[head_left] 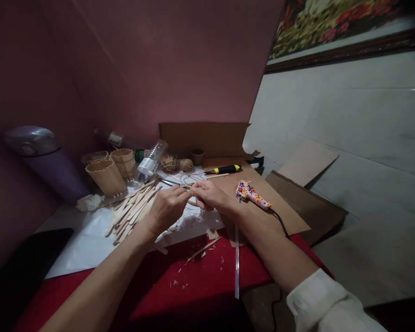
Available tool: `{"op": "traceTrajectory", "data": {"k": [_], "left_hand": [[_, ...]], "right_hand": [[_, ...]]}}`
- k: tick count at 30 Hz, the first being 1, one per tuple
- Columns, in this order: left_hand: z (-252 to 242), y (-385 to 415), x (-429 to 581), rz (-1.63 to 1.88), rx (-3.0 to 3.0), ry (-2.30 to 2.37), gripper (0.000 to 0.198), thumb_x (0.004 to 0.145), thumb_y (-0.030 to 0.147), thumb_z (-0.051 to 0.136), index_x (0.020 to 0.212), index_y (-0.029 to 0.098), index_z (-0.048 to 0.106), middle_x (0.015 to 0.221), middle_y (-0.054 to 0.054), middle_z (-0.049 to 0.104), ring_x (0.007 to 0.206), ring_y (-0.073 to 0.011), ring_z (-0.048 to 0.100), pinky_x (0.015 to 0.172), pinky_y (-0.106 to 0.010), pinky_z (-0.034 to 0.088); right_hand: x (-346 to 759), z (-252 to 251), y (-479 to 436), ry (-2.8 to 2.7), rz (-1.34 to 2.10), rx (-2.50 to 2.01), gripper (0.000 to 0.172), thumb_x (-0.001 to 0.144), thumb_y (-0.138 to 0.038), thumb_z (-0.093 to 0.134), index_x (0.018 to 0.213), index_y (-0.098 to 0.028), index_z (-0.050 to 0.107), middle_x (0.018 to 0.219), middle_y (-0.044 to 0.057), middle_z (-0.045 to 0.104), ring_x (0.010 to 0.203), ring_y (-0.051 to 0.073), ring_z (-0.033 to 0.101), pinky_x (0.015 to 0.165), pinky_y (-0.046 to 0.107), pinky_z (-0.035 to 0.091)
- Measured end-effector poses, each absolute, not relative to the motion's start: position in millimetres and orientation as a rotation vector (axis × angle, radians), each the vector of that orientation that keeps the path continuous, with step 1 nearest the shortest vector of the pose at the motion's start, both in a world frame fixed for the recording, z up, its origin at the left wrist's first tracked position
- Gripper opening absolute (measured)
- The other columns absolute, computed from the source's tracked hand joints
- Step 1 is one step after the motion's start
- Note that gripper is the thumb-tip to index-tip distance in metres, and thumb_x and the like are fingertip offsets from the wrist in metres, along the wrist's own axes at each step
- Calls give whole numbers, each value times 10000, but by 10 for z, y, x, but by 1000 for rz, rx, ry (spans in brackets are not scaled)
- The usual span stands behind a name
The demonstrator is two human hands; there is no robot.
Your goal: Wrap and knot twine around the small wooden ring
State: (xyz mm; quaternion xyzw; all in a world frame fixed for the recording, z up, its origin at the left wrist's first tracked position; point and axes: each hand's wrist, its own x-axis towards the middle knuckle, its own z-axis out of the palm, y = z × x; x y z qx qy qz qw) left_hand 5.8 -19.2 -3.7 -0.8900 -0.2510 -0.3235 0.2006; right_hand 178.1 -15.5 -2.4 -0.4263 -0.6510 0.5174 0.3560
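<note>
My left hand (170,204) and my right hand (208,192) meet over the white paper, their fingers bent and pinched together. What lies between the fingertips is too small and hidden to make out. Just behind the hands, partly covered by them, rests what looks like scissors (168,182). Left of my left hand spreads a pile of flat wooden craft sticks (133,212). A flower-patterned glue gun (252,194) lies to the right of my right hand on a brown cardboard sheet (283,216). Its clear glue stick (237,263) reaches past the table's front edge.
Wooden-stick cups (105,177), a clear plastic bottle (152,161), twine balls (169,163) and a small brown pot (197,157) stand behind. A yellow-black utility knife (227,169) lies on the cardboard. Wood scraps (204,249) litter the red cloth (214,281). A purple flask (51,161) leans left.
</note>
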Motion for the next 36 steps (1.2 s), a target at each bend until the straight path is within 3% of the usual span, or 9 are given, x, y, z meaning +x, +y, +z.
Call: {"op": "traceTrajectory", "data": {"k": [5, 9, 12, 14, 16, 17, 19, 28, 36], "left_hand": [[2, -198, 71, -851, -2592, -767, 201, 828, 109, 465, 827, 157, 660, 680, -48, 649, 654, -154, 577, 584, -257, 401], [32, -161, 59, -1291, -2640, -1343, 113, 751, 167, 544, 689, 159, 639, 614, -35, 623, 568, -132, 542, 568, -253, 387], [76, -126, 28, -1808, -2815, -1938, 109, 685, 236, 604, 614, 155, 592, 493, 5, 536, 422, -98, 454, 449, -233, 343], [108, -116, 17, -2167, -2901, -2261, 128, 648, 249, 635, 601, 145, 576, 455, 23, 488, 375, -82, 405, 388, -218, 300], [134, -119, 20, -2438, -2901, -2417, 125, 613, 221, 661, 599, 134, 572, 446, 34, 459, 374, -71, 392, 366, -200, 274], [142, -123, 27, -2520, -2879, -2458, 124, 600, 205, 670, 597, 130, 571, 444, 37, 452, 375, -66, 388, 360, -193, 264], [150, -135, 44, -2609, -2827, -2499, 124, 591, 190, 678, 599, 124, 574, 447, 34, 459, 373, -60, 385, 353, -185, 260], [164, -183, 64, -2620, -2891, -2285, 150, 607, 217, 691, 578, 117, 583, 445, 13, 507, 375, -63, 412, 361, -192, 308], [168, -224, 116, -2178, -3036, -2097, 213, 631, 287, 698, 579, 120, 577, 472, 7, 540, 360, -73, 442, 359, -212, 360]], "right_hand": [[1824, 7, -134, -1709, 1374, -1155, 167, 808, -312, 498, 711, -182, 458, 373, -85, 453, 280, 35, 275, 303, 159, 169], [1942, 61, -65, -1684, 1279, -1174, 226, 783, -389, 566, 768, -181, 478, 419, -82, 440, 328, 45, 287, 337, 175, 174], [2061, 82, 26, -1574, 942, -1155, 193, 735, -328, 622, 761, -169, 518, 540, -48, 475, 458, 72, 399, 438, 196, 312], [2098, 94, 47, -1485, 490, -1202, 100, 742, -249, 596, 774, -166, 551, 725, 17, 557, 628, 115, 494, 590, 248, 408], [2071, 111, 3, -1512, 133, -1170, 72, 763, -200, 562, 827, -173, 584, 927, 71, 573, 829, 164, 524, 746, 301, 421], [2033, 120, -43, -1568, 67, -1116, 71, 784, -198, 547, 836, -175, 590, 957, 82, 573, 895, 181, 520, 783, 310, 414], [1923, 125, -156, -1721, 127, -987, 84, 828, -217, 519, 828, -179, 593, 919, 72, 583, 829, 163, 529, 750, 291, 419], [1620, -52, -310, -1839, 630, -980, 141, 823, -245, 548, 934, -191, 479, 765, 5, 604, 547, 97, 543, 579, 239, 412], [1702, -7, -286, -1922, 564, -1029, 145, 860, -214, 458, 970, -171, 543, 611, -16, 576, 554, 103, 516, 559, 224, 375]]}}
